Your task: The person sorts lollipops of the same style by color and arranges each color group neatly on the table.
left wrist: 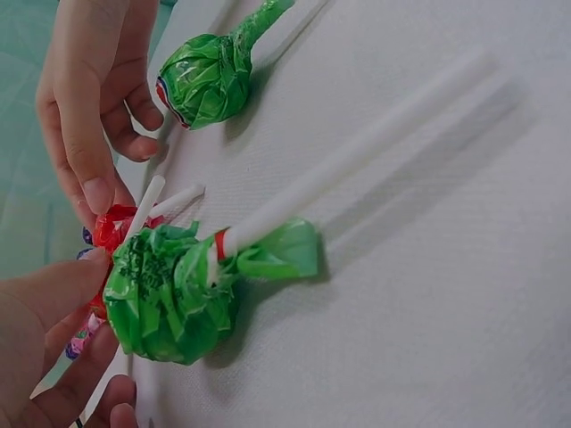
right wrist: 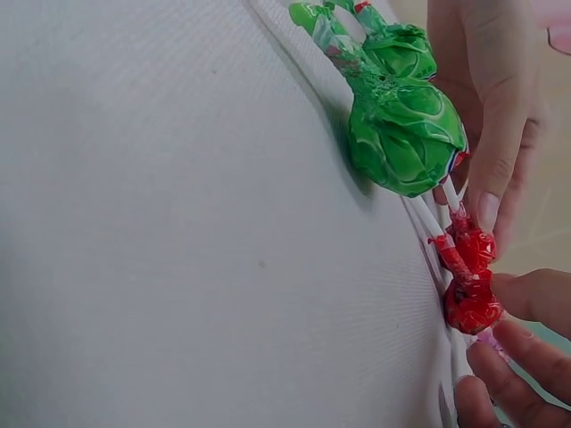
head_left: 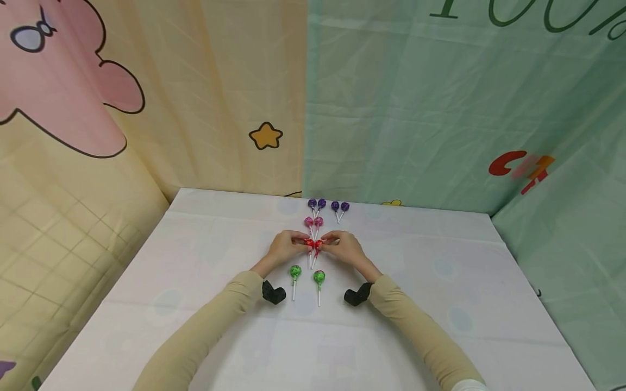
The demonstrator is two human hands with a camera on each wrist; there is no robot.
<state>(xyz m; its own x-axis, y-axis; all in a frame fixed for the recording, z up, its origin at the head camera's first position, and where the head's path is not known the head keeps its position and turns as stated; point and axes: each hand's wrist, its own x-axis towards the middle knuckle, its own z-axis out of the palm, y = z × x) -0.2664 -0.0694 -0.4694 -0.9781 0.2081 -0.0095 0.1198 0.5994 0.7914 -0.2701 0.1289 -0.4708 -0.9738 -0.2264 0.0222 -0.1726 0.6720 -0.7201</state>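
Observation:
Two red lollipops lie side by side mid-table, their heads between my hands in the head view. My left hand [head_left: 286, 247] pinches the left red lollipop [head_left: 309, 244] by its head. The right red lollipop [head_left: 319, 245] is pinched from the other side by my right hand [head_left: 345, 247]. Both white sticks point toward me. In the right wrist view, thumb and fingers [right wrist: 526, 296] meet the nearer red head [right wrist: 473, 308]. A green lollipop [left wrist: 174, 294] partly hides the red ones in the left wrist view.
Nearer me lie a left green lollipop [head_left: 295, 271] and a right green lollipop [head_left: 319, 277], apart. Just beyond my hands is a pair of pink lollipops [head_left: 319, 221]. Several purple lollipops [head_left: 335, 206] lie in pairs by the white table's [head_left: 220, 217] back edge, before a curtain [head_left: 391, 108].

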